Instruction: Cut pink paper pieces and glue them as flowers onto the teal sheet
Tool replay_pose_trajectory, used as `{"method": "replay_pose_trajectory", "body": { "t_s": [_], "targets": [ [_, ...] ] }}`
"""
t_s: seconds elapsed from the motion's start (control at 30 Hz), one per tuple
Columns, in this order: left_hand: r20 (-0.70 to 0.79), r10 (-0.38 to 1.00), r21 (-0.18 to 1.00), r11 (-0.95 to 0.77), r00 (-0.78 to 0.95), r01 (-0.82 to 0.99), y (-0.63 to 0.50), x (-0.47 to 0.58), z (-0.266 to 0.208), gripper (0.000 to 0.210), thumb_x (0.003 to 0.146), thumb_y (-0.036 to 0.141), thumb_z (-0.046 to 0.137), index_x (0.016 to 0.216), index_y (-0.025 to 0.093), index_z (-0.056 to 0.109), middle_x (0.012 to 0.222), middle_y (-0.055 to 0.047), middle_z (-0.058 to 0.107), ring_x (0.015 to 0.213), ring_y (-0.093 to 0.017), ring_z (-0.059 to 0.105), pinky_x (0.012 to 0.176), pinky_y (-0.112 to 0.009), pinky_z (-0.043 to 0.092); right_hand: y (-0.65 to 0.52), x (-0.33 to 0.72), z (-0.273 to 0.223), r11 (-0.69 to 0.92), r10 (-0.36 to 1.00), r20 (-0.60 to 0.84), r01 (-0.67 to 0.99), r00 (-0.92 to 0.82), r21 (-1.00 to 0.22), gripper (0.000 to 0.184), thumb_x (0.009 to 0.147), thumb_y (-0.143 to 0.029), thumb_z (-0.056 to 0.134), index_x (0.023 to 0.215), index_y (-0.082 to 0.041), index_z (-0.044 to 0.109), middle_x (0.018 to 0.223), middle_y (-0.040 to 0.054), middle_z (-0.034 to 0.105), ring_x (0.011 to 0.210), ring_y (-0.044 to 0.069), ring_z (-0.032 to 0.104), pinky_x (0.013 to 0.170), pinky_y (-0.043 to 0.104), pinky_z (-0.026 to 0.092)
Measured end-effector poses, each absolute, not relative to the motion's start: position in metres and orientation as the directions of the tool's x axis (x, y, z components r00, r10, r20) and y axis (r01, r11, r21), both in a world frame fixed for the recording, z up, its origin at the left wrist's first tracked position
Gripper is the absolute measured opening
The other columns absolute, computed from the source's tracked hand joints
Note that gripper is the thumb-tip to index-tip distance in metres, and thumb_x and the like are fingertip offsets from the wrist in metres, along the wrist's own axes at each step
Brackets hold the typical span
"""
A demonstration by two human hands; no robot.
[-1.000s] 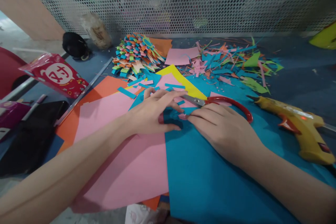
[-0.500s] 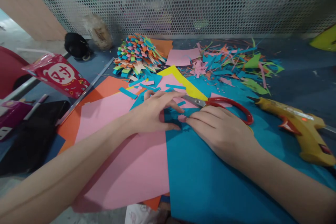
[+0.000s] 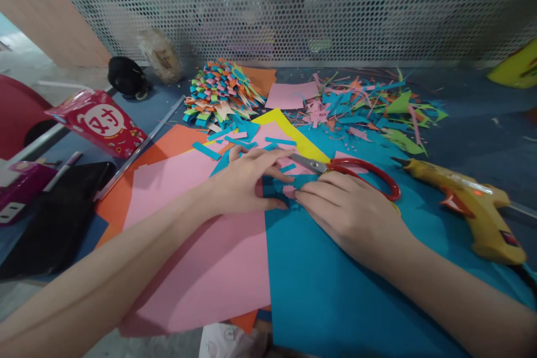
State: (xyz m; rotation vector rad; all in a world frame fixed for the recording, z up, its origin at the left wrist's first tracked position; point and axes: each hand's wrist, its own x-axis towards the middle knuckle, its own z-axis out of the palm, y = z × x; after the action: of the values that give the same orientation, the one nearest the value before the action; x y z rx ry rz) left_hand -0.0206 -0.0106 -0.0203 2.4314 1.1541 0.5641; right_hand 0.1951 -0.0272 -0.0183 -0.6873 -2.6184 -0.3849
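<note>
A small pink paper piece with a zigzag, fringed edge (image 3: 289, 191) is pinched by its right side in the fingers of my right hand (image 3: 354, 207), low over the blue sheet (image 3: 319, 285). On the other side of it, my left hand (image 3: 243, 182) curves with thumb and fingers apart, holding nothing. Its wrist lies over a large pink sheet (image 3: 201, 279). Red-handled scissors (image 3: 369, 165) rest just beyond my right hand, their blades pointing toward my left fingertips. Short blue paper strips (image 3: 205, 150) lie scattered beyond my left hand.
A multicoloured ball of folded paper strips (image 3: 222, 92) stands at the back, left of a heap of paper scraps (image 3: 356, 103). A yellow glue gun (image 3: 474, 201) lies at right. Left are a red snack bag (image 3: 100, 123), a black phone (image 3: 59, 218) and a clear stick (image 3: 142, 145).
My hands and the pink piece have hardly moved. The whole view has shifted slightly, with the surrounding objects appearing a little lower.
</note>
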Motion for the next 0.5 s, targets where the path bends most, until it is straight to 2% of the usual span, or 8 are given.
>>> {"method": "replay_pose_trajectory", "body": {
  "t_s": [0.13, 0.23, 0.37, 0.5],
  "targets": [
    [0.137, 0.803, 0.499, -0.562, 0.580, 0.660, -0.0119, -0.0204, -0.0167, 0.081, 0.072, 0.043, 0.071, 0.139, 0.026, 0.029, 0.113, -0.003, 0.069, 0.125, -0.028, 0.044, 0.097, -0.047, 0.019, -0.0289, 0.1976, -0.0169, 0.866, 0.416, 0.470, 0.497, -0.778, 0.055, 0.025, 0.089, -0.016, 0.046, 0.091, -0.011, 0.070, 0.083, 0.0099, 0.069, 0.079, 0.023, 0.058, 0.072, 0.037, 0.048],
    [0.115, 0.809, 0.503, -0.548, 0.577, 0.668, -0.0113, -0.0206, -0.0162, 0.086, 0.070, 0.046, 0.071, 0.140, 0.026, 0.027, 0.111, -0.004, 0.070, 0.124, -0.028, 0.046, 0.098, -0.047, 0.019, -0.0306, 0.1992, -0.0163, 0.855, 0.456, 0.509, 0.518, -0.730, -0.024, 0.026, 0.085, -0.011, 0.047, 0.101, -0.008, 0.067, 0.092, 0.0114, 0.069, 0.088, 0.024, 0.058, 0.081, 0.039, 0.049],
    [0.120, 0.804, 0.515, -0.552, 0.582, 0.656, -0.0110, -0.0206, -0.0160, 0.083, 0.073, 0.044, 0.069, 0.141, 0.022, 0.026, 0.110, -0.005, 0.070, 0.124, -0.028, 0.046, 0.096, -0.046, 0.020, -0.0335, 0.1979, -0.0170, 0.832, 0.477, 0.515, 0.554, -0.712, -0.005, 0.041, 0.081, -0.007, 0.044, 0.121, -0.004, 0.056, 0.101, 0.0138, 0.067, 0.096, 0.024, 0.057, 0.080, 0.036, 0.050],
    [0.142, 0.795, 0.519, -0.567, 0.590, 0.640, -0.0126, -0.0202, -0.0145, 0.081, 0.074, 0.042, 0.069, 0.140, 0.020, 0.027, 0.108, -0.004, 0.071, 0.123, -0.027, 0.047, 0.096, -0.046, 0.019, -0.0353, 0.1953, -0.0192, 0.835, 0.460, 0.497, 0.549, -0.736, 0.039, 0.046, 0.080, -0.005, 0.042, 0.125, -0.004, 0.050, 0.101, 0.0147, 0.067, 0.095, 0.024, 0.059, 0.075, 0.036, 0.051]
  ]
}}
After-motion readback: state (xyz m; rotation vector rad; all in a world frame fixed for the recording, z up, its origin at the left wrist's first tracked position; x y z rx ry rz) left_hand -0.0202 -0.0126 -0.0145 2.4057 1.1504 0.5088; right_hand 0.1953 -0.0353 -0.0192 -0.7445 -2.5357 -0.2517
